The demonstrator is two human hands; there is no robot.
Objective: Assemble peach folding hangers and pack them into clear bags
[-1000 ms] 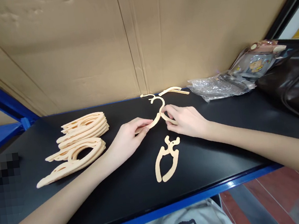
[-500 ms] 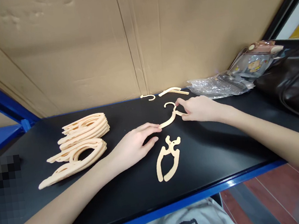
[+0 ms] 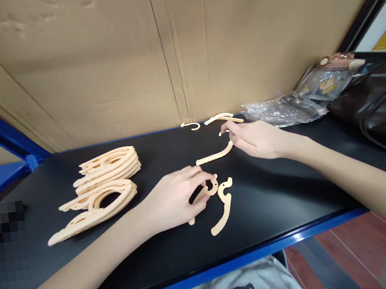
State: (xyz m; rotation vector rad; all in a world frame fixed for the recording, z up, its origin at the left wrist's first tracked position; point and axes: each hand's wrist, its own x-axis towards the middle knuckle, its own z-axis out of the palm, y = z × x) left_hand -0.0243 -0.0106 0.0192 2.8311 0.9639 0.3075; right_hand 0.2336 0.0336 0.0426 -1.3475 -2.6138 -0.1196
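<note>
My left hand [image 3: 180,195] is closed round a cream hanger arm piece [image 3: 213,187], whose curved notched end pokes out past the fingertips. Just right of it a matching hanger arm piece [image 3: 226,211] lies flat on the black tabletop. Farther back, my right hand [image 3: 262,139] pinches a cream folding hanger [image 3: 215,156]. One long arm of that hanger points left, and a bit of its hook shows at the fingers; the rest is covered by the hand.
Stacked folded hangers [image 3: 108,173] stand at the left. Along the cardboard wall [image 3: 99,67] lie a loose hook [image 3: 190,125] and crossed hanger arms [image 3: 224,117]. Clear plastic bags [image 3: 283,109] and a dark leather bag [image 3: 378,107] occupy the right. A blue rail [image 3: 262,251] edges the table.
My left hand has left the hanger's arm and moved nearer, taking one of the two front pieces and drawing it left, apart from the other. My right hand shifted slightly with the folding hanger.
</note>
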